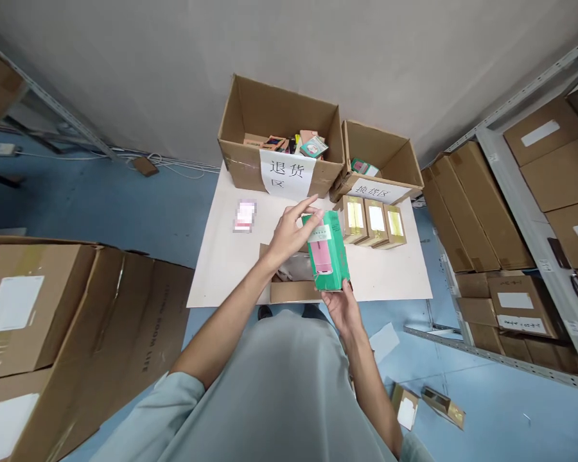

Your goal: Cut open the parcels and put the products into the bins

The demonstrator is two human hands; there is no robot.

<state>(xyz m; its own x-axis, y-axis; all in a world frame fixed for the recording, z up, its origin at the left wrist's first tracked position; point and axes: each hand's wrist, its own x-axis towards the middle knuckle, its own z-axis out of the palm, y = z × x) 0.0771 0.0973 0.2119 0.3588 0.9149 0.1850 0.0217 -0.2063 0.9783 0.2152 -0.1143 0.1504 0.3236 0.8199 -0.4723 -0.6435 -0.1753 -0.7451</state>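
A green product box (pixel 338 253) with a pink item pictured on its front is held upright, slightly tilted, above the table. My left hand (pixel 291 230) grips its upper left edge, thumb across the front face. My right hand (pixel 343 310) supports the bottom end from below, fingers closed round the corner. Under my left forearm lies an opened brown carton (pixel 293 293) with greyish wrapping (pixel 296 267) inside, partly hidden by the hand and the green box.
Behind stand two open cardboard bins, a larger one (pixel 241 168) with small boxes and a smaller one (pixel 417 173). Three taped cartons (pixel 376 224) line the white table (pixel 212 276). A large carton (pixel 144 321) is left, shelving (pixel 501 173) right. Small boxes (pixel 405 405) lie on the floor.
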